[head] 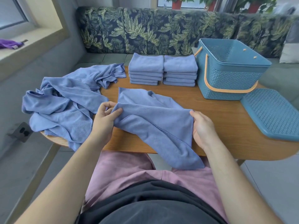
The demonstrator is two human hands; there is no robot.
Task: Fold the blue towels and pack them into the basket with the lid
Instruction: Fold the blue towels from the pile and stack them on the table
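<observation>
A blue towel (155,120) lies partly folded across the near middle of the wooden table (218,120), one end hanging over the front edge. My left hand (105,118) pinches its left folded edge between thumb and fingers. My right hand (201,126) grips its right edge. A heap of unfolded blue towels (64,102) covers the table's left end. Two stacks of folded blue towels (163,70) stand side by side at the back. The teal basket (226,76) with an orange handle stands open at the back right, and its lid (273,113) lies flat in front of it.
A leaf-patterned sofa (161,29) runs behind the table. A window sill at the left holds a purple cloth (9,43). My lap in pink shorts is under the table's front edge. A wall socket (22,130) sits low at the left.
</observation>
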